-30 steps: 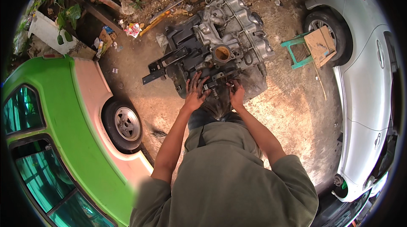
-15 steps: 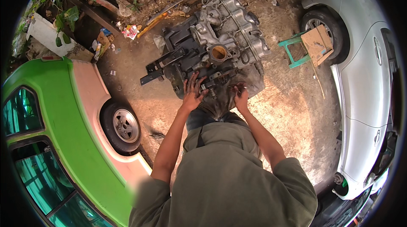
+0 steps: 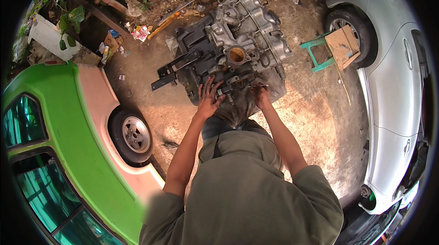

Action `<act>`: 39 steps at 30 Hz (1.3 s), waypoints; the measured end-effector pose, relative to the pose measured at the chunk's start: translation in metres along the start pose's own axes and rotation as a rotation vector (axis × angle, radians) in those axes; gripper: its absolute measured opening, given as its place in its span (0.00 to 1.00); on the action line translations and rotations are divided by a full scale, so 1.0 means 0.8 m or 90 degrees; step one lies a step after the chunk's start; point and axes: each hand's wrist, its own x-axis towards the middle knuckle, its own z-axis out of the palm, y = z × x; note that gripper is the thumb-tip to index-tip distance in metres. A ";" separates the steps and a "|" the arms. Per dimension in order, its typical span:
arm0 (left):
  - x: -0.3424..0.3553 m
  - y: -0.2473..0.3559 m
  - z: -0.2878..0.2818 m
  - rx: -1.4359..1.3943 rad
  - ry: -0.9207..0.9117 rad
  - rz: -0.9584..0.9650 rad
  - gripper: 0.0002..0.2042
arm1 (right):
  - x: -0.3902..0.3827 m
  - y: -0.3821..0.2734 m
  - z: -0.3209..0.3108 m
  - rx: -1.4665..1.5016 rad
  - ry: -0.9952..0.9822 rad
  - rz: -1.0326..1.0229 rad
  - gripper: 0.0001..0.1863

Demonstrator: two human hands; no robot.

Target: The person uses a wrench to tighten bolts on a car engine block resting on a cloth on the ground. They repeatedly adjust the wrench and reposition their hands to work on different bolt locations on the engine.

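A greasy car engine with its gearbox (image 3: 249, 39) sits on the ground in front of me, grey metal on top and darker on the near side. My left hand (image 3: 210, 98) lies on the dark near part with its fingers spread. To the right of it, my right hand (image 3: 262, 97) is closed at the engine's near side, its fingers curled around a thin metal tool (image 3: 260, 85). The tool's exact kind is too small to tell. Between the hands and beyond them, a round brownish throttle opening (image 3: 236, 56) faces up. A dark metal bracket (image 3: 176, 69) juts out at the left.
A green and pink car (image 3: 68, 108) stands close on the left, a silver car (image 3: 388, 89) on the right. A green stool (image 3: 315, 60) with a cardboard piece (image 3: 343, 46) is beside the silver car's wheel. Litter and wooden beams (image 3: 98, 14) lie at the far side.
My right hand has shifted slightly away from me and rightward on the engine, and its thin tool now lies more nearly crosswise. My left hand stays in place.
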 end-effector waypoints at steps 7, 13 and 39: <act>-0.001 0.001 -0.001 -0.006 0.013 0.004 0.28 | 0.006 -0.005 0.026 -0.086 -0.062 -0.062 0.18; -0.001 0.002 -0.003 -0.024 0.026 0.010 0.28 | 0.015 0.000 0.020 -0.113 -0.100 -0.117 0.18; 0.000 -0.004 0.002 -0.006 0.008 0.021 0.28 | -0.092 -0.034 0.096 -0.870 -0.212 -0.415 0.12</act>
